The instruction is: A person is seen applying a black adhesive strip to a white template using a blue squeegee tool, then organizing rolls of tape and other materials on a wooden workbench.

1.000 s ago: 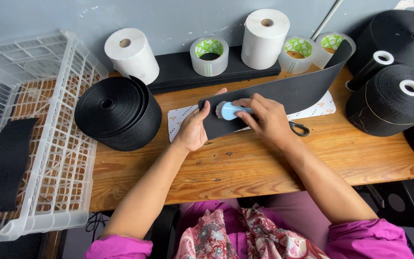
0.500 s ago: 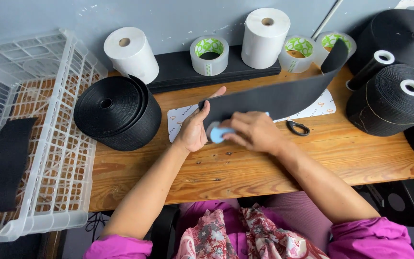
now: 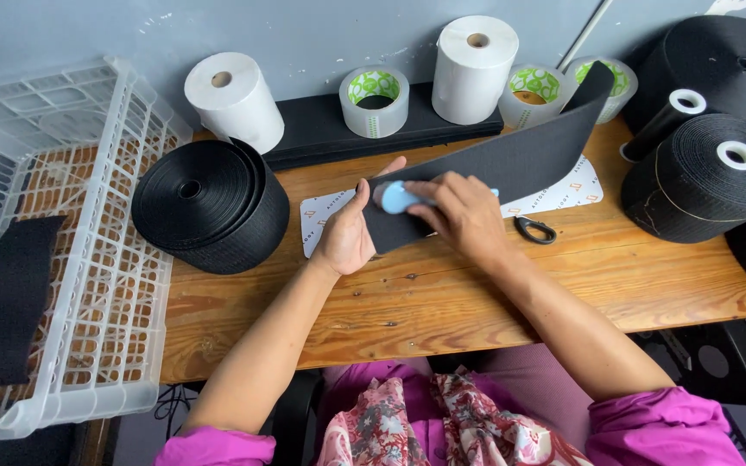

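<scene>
Holding the near end of a wide black band (image 3: 511, 160) with the left hand (image 3: 347, 237), palm against the edge, thumb up, fingers tucked behind and likely pinching it. Gripping a small blue tool (image 3: 395, 197) in the right hand (image 3: 464, 216), fingers clenched over it, pressing it right on that same end of the band. Hard to say what kind of tool, maybe a cutter or a marker, with most of it hidden under the fingers. Lying across the middle of the desk (image 3: 442, 302), on top of a white printed sheet (image 3: 325, 220), then rising up and to the right toward the tape rolls (image 3: 374, 102) by the wall: that is the place of the band. Looks like early going on this piece, with the band all in one long strip and no cut showing. Already done, by the look of it: one flat black piece (image 3: 6, 302) lying in the white basket (image 3: 123, 259) off to the left, and nothing else in there. Plenty left to work through, judging by the big black roll (image 3: 209, 207) next to the left arm and more black rolls (image 3: 710, 177) on the right. Close by the right wrist, a small black pair of scissors (image 3: 535, 229), untouched. At the back, two white paper rolls (image 3: 474, 69).
</scene>
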